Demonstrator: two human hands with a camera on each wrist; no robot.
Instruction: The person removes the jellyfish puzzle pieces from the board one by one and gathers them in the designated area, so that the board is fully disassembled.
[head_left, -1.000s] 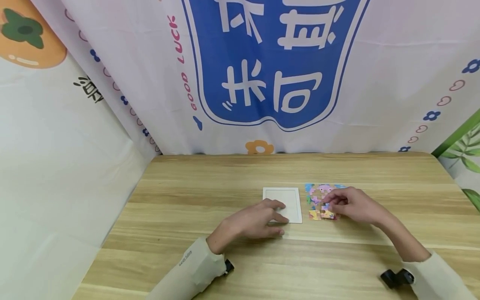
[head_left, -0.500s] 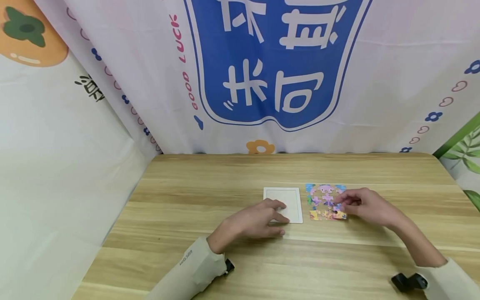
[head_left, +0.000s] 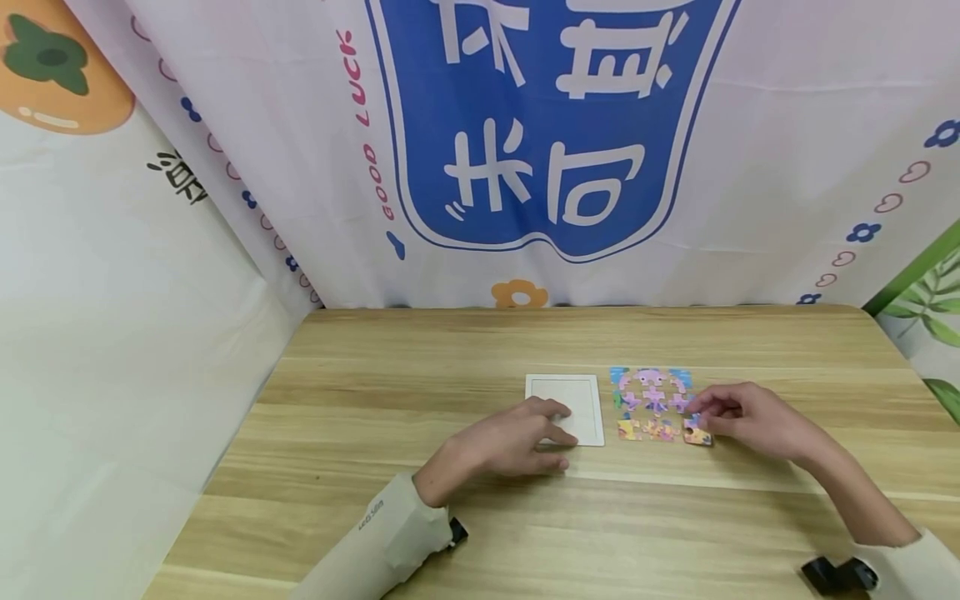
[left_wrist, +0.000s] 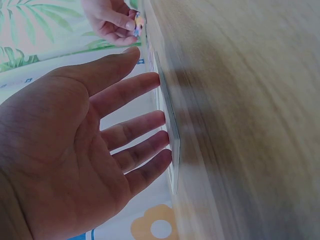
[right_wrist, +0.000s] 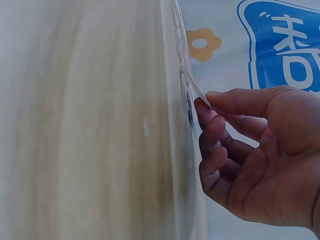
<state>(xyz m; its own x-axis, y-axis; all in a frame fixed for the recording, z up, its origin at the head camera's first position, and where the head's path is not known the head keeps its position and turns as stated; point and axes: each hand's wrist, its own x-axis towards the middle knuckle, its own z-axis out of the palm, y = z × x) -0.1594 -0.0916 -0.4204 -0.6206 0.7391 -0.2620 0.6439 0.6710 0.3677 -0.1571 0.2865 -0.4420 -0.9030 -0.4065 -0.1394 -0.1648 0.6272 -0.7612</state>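
Observation:
My left hand [head_left: 513,440] rests its fingertips on a flat white square board [head_left: 564,388] with a thin line drawn inside its border. In the left wrist view the fingers [left_wrist: 132,127] are fairly straight and touch the board's face. To the right of the board lies a colourful jigsaw puzzle [head_left: 654,398] with a pink-purple cartoon figure, its pieces partly spread apart. My right hand [head_left: 757,421] pinches a yellow-and-blue puzzle piece [head_left: 697,433] at the puzzle's lower right corner. In the right wrist view this puzzle piece [right_wrist: 197,89] is tilted between thumb and forefinger.
Everything lies on a wood-grain table [head_left: 420,358]. A printed cloth [head_left: 780,167] hangs behind its far edge, and a pale cloth [head_left: 112,350] is on the left. A black device [head_left: 838,575] sits at the right wrist.
My right hand has moved right across the puzzle, and the lower right piece now stands apart from its neighbours. The left hand has stayed on the board.

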